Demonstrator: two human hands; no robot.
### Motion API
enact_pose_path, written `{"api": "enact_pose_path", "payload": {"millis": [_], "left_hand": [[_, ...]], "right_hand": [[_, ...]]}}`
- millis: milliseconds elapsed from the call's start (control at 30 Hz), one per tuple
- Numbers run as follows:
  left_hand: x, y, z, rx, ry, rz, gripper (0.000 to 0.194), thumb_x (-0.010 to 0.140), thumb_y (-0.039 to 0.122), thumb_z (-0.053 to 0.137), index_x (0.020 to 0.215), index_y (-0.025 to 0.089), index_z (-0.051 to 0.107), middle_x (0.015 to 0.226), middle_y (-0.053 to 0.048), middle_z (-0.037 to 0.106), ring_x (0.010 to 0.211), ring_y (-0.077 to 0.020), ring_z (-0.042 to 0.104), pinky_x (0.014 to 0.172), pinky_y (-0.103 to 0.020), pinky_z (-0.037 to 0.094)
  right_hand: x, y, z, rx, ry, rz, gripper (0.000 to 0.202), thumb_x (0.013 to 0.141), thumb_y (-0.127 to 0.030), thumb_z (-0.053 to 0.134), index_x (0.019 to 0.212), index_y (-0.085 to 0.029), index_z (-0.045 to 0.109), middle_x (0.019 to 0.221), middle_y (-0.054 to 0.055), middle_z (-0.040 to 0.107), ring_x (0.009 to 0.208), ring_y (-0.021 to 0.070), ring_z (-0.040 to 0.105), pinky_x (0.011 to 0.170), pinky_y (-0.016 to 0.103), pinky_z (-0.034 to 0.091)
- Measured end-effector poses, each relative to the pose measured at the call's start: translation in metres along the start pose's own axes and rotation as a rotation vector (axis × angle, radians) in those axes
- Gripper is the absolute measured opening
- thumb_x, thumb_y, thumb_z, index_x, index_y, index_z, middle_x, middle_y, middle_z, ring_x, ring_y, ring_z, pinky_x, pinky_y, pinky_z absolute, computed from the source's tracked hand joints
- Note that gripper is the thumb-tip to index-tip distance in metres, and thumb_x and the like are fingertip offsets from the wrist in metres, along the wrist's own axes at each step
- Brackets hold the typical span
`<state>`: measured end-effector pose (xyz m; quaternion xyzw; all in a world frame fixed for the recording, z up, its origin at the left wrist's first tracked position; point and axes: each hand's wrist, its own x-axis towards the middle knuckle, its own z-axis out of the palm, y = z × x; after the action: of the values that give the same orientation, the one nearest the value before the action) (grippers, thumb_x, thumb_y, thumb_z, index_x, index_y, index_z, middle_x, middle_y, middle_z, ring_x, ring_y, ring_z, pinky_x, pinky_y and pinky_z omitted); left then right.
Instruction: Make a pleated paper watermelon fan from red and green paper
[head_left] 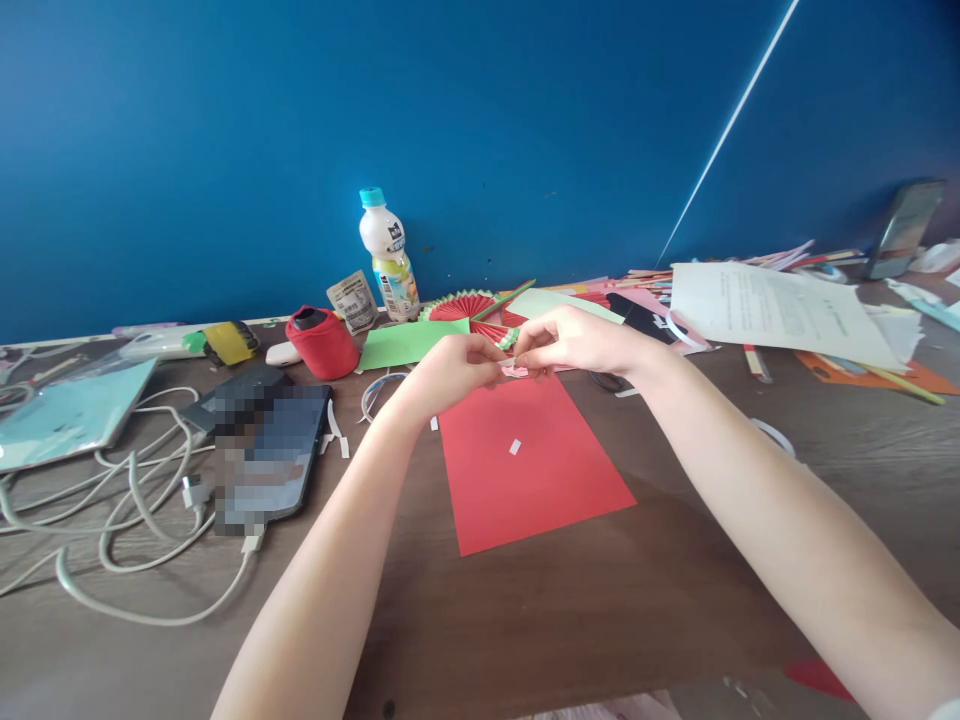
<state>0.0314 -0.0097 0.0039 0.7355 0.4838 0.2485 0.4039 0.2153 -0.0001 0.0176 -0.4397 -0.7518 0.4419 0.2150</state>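
Both hands meet over the far edge of a red sheet of paper (525, 490), their fingertips pinched close together. My left hand (459, 372) is closed, and so is my right hand (564, 340); whatever is between the fingertips is too small to make out. A small white strip (515, 447) lies on the red sheet. Just beyond the hands is a pleated red fan (461, 306) with a green and white edge, partly covered. A green sheet of paper (405, 345) lies to the left of the fan.
A drink bottle (390, 260) stands against the blue wall. On the left are a red roll (322, 345), a phone (281, 455) and tangled white cables (142, 500). At right lie a printed sheet (780, 310) and an orange sheet (832, 373); another phone (904, 230) leans upright.
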Motion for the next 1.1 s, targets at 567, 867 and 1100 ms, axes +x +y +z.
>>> {"api": "enact_pose_path", "payload": {"millis": [567,867,1100], "left_hand": [[-0.006,0.004,-0.007,-0.087,-0.131,0.058,0.024,0.073,0.020,0.054,0.097,0.018,0.056,0.072,-0.003,0.068,0.073,-0.0160,0.064,0.074,-0.030,0.046],[-0.008,0.003,-0.009,-0.083,-0.175,0.100,0.028,0.074,0.022,0.054,0.102,0.020,0.052,0.073,-0.002,0.067,0.073,-0.0151,0.063,0.073,-0.029,0.044],[-0.008,0.008,-0.008,-0.035,-0.141,0.039,0.030,0.072,0.024,0.055,0.101,0.018,0.053,0.074,-0.003,0.068,0.074,-0.0172,0.063,0.068,-0.029,0.044]], "right_hand": [[-0.003,0.004,-0.010,0.023,-0.033,0.001,0.016,0.068,-0.034,0.064,0.074,-0.019,0.064,0.066,0.001,0.063,0.066,0.0145,0.059,0.062,0.027,0.045],[-0.003,0.005,-0.013,0.055,-0.069,-0.025,0.015,0.068,-0.032,0.065,0.073,-0.018,0.063,0.066,0.001,0.063,0.065,0.0137,0.059,0.063,0.026,0.045],[-0.001,0.007,-0.012,0.044,-0.038,-0.020,0.017,0.067,-0.034,0.065,0.073,-0.018,0.064,0.064,0.001,0.062,0.064,0.0134,0.058,0.061,0.026,0.045]]}}
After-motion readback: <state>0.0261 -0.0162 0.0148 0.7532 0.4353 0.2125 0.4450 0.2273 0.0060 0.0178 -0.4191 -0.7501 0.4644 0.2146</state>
